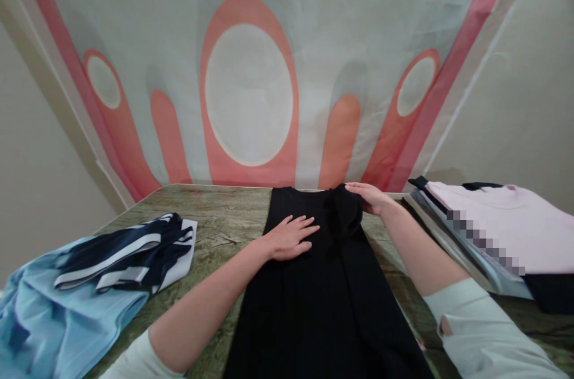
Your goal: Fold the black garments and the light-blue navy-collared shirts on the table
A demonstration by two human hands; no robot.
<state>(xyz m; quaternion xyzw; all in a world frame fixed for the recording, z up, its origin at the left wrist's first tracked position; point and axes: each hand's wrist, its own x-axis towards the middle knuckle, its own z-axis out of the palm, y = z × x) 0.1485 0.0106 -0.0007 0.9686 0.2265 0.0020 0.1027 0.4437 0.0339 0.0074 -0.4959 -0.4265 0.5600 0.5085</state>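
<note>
A long black garment (309, 307) lies lengthwise on the table in front of me, its neckline at the far edge and its lower end running out of the frame. My left hand (289, 238) rests flat on its upper left part, fingers spread. At the far right corner, my right hand (370, 196) grips a bunched, folded-over part of the same garment. The fingertips lie on top of the cloth, while the thumb is hidden. Whether the garment is a shirt or a dress I cannot tell.
Rumpled clothes lie on the left: a light blue garment (58, 319) and a navy one with white stripes (156, 253). To the right stands a stack of folded clothes, a pale pink shirt (502, 223) on top. A printed backdrop (249, 92) rises behind the wood-patterned table (219, 229).
</note>
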